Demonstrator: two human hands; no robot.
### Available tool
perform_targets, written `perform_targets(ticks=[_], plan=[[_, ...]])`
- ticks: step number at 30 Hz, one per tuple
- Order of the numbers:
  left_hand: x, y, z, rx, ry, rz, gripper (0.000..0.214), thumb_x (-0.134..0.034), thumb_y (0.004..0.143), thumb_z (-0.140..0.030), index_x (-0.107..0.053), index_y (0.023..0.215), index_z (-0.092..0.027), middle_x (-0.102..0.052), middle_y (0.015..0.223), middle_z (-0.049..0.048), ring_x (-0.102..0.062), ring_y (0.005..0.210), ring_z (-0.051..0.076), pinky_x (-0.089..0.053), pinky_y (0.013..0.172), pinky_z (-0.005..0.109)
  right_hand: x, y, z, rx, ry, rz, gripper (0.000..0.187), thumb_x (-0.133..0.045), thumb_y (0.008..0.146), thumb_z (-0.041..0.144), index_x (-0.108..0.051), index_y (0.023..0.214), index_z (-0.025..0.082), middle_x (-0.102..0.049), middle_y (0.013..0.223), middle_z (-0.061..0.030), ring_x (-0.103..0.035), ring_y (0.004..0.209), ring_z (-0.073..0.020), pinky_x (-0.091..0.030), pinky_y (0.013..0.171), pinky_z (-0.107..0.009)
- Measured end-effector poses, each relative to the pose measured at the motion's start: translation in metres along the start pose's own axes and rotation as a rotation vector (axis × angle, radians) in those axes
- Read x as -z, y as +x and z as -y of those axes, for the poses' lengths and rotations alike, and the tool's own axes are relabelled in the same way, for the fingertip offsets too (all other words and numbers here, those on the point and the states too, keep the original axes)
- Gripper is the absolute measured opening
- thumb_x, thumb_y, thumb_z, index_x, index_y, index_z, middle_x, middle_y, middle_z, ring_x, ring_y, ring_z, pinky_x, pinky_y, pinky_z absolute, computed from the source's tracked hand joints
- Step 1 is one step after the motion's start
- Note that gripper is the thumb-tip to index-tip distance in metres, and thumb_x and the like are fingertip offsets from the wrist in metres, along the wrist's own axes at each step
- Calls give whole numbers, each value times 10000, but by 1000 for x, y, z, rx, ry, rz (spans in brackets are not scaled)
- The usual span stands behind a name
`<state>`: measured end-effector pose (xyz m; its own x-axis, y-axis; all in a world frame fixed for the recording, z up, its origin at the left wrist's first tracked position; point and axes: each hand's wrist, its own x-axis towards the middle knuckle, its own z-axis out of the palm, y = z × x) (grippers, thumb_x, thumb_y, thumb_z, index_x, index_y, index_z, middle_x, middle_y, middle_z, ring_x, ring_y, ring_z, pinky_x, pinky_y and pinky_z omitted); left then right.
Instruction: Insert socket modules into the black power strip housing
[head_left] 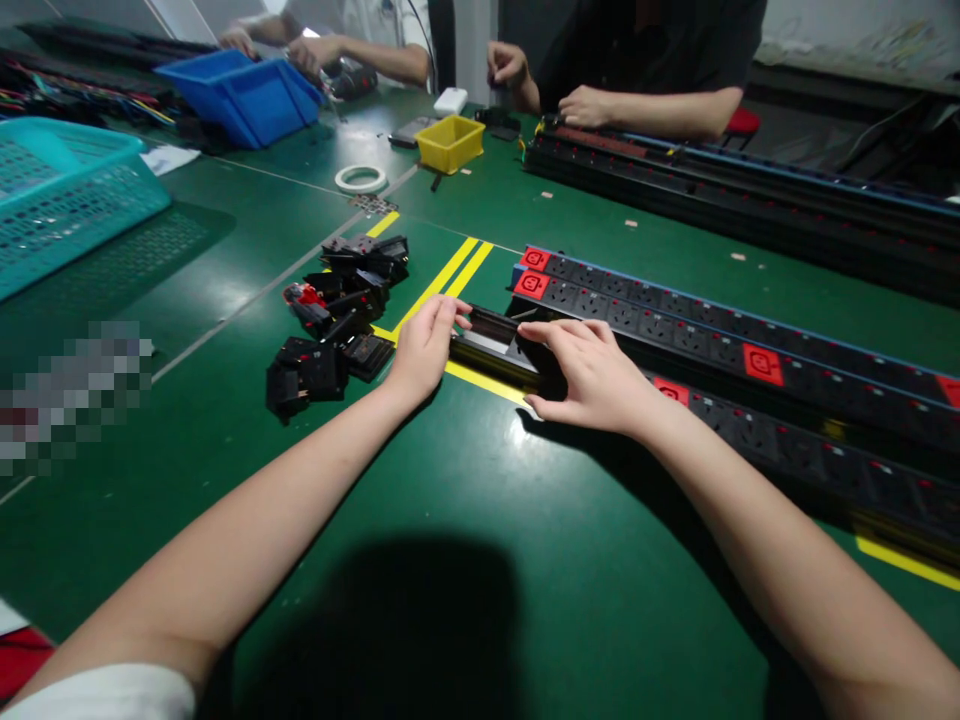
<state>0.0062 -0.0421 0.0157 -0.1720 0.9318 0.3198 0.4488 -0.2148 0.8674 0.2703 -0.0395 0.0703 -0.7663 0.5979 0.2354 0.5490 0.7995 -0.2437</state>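
A long black power strip (716,425) with a red socket near its end lies in front of me, and its left end section is an open, hollow channel (491,345). At that end, my left hand (426,348) is closed, thumb and fingers pressed at the tip of the channel. My right hand (596,378) spans the strip just left of the red socket, fingers spread. Its index fingertip touches the channel's far side, and its thumb is apart on the near side. A pile of black socket modules (322,365), one with red parts, lies left of my left hand.
Two more power strips (652,325) lie behind mine. A teal basket (75,200), blue bin (247,100), yellow tray (450,145) and tape roll (361,179) stand farther back. Across the table, two people's hands work, one pair by black rails (712,205). Yellow tape marks the green tabletop.
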Motion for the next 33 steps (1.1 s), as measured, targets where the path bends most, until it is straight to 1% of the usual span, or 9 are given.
perform_targets(ticks=[2,5,9,14,18,21,24,28,33], plan=[[-1,6,7,70,-96,-53,512,-381,1056,-622,-682,992,-213,-740,897,64,-662,748,165,-535,746,298,-1,1,1,7,-7,-8,734,-676,893,489,-492,1507,133,-633,1495,-204,-570,1382,-377,-348,1166,-547],[-2,11,11,163,-172,-129,502,-398,1050,-625,-666,935,-217,-701,822,53,-606,648,140,-496,645,274,-4,-1,3,40,-30,1,776,-631,926,457,-403,1592,129,-576,1567,-211,-513,1453,-372,-342,1179,-536],[-3,13,9,191,-196,-158,457,-449,1051,-578,-664,883,-212,-677,767,36,-576,607,122,-456,597,253,-7,-4,4,90,-93,10,876,-594,947,427,-248,1672,78,-489,1641,-236,-429,1534,-361,-340,1193,-529],[-2,13,9,203,-241,-151,402,-463,1076,-473,-677,881,-194,-673,755,14,-545,585,100,-418,581,240,-7,-7,3,178,-159,87,867,-553,964,396,-191,1712,151,-367,1745,-124,-306,1620,-312,-319,1224,-481],[-1,14,9,247,-271,-144,416,-381,1127,-330,-684,893,-167,-663,727,-12,-534,592,73,-399,604,225,-4,-7,5,185,-184,119,913,-582,946,441,-189,1714,144,-332,1764,-98,-274,1632,-315,-277,1259,-482],[-1,14,8,242,-259,-140,429,-378,1133,-324,-692,883,-171,-673,717,-21,-547,605,79,-394,613,234,-1,-5,7,158,-190,150,894,-567,957,467,-198,1717,174,-394,1736,-95,-330,1595,-327,-276,1258,-499],[0,13,10,224,-260,-133,425,-391,1119,-339,-703,877,-184,-686,723,-19,-546,618,93,-394,612,246,1,-4,9,127,-194,123,790,-536,977,488,-340,1662,147,-531,1635,-106,-449,1481,-341,-245,1269,-507],[0,12,14,190,-264,-107,391,-433,1088,-367,-709,897,-167,-689,749,7,-551,629,93,-403,616,241,-1,-5,8,93,-198,60,659,-524,990,519,-513,1534,149,-643,1496,-118,-509,1381,-358,-251,1249,-536],[-1,10,15,153,-225,-108,398,-490,1036,-500,-696,901,-187,-690,766,25,-557,610,108,-418,600,239,-11,-6,4,184,-267,-1,688,-528,1005,462,-454,1567,73,-646,1481,-173,-525,1374,-344,-317,1191,-492]])
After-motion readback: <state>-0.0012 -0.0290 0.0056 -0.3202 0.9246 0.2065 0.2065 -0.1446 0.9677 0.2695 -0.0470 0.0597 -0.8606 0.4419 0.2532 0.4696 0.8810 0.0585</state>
